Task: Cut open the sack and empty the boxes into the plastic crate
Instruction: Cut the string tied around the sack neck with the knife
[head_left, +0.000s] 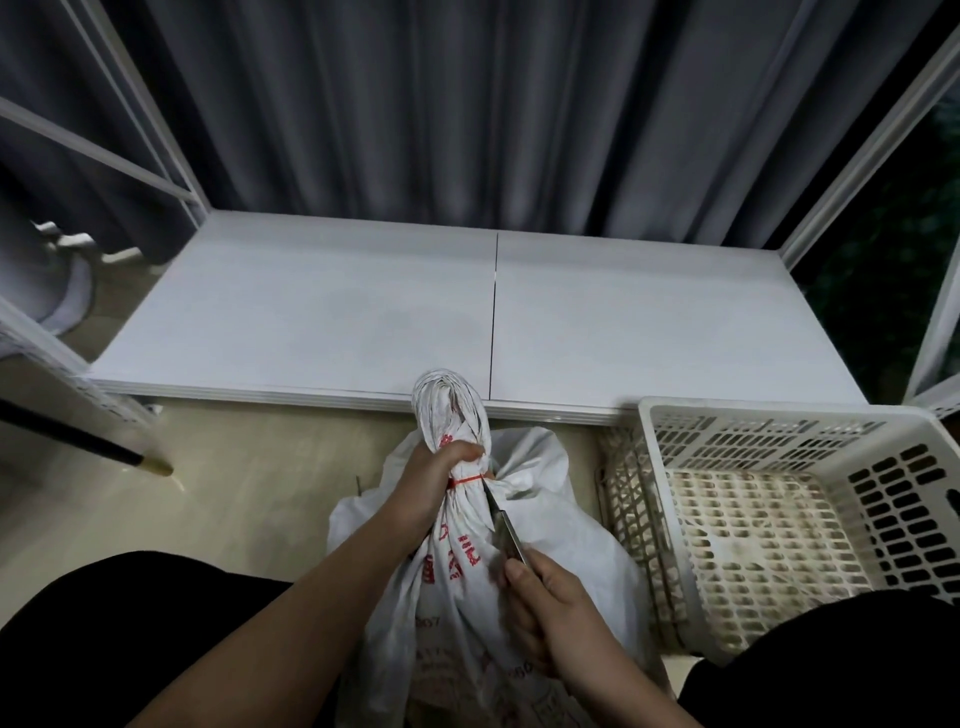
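Note:
A white woven sack (561, 530) with red print stands on the floor between my knees. Its neck is bunched and tied with a red cord (467, 479). My left hand (436, 475) grips the neck just above the cord. My right hand (540, 603) holds a knife (503, 525), whose blade tip touches the cord on its right side. The boxes inside the sack are hidden. A cream plastic crate (779, 431) with perforated walls sits right of the sack and holds nothing.
A low white platform (363, 312) lies beyond the sack, with grey curtains behind it. White metal frame bars stand at left and right. A dark stick with a pale tip (104, 452) lies on the floor at left.

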